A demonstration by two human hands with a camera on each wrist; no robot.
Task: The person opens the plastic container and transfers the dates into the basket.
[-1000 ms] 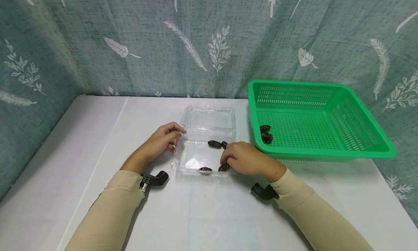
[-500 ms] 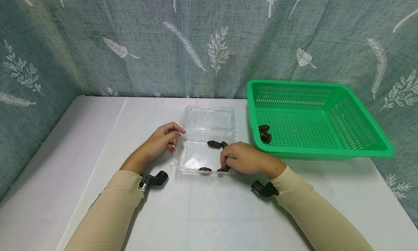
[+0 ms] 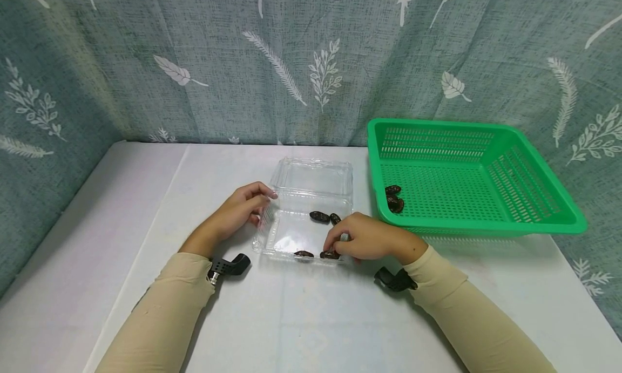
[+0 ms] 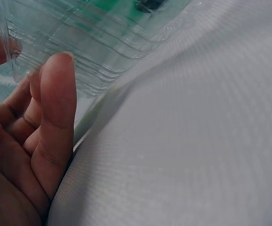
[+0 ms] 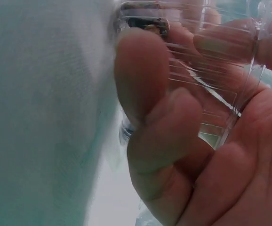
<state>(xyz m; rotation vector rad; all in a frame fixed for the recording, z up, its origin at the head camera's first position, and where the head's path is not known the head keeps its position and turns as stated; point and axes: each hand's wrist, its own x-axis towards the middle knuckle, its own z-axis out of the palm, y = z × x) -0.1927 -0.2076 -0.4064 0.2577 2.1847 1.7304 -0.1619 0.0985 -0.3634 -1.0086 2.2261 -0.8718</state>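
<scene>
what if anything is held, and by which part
The left hand holds the clear container by its left edge; the right hand touches a date, its grip unclear.

This appears to be a small curtained corner fitted out for tabletop hand work; whether it belongs to a home or a workroom cannot be told. A grey-green curtain (image 3: 218, 65) printed with white leaves fills the upper frame and comes down both sides, turning a corner at left. A white-covered bench (image 3: 291, 335) spans the lower frame. The plastic basket (image 3: 447, 195) at right and clear box (image 3: 291, 230) at centre are ordinary household wares, while black wrist fittings (image 3: 232, 265) suggest a recording setup.
</scene>
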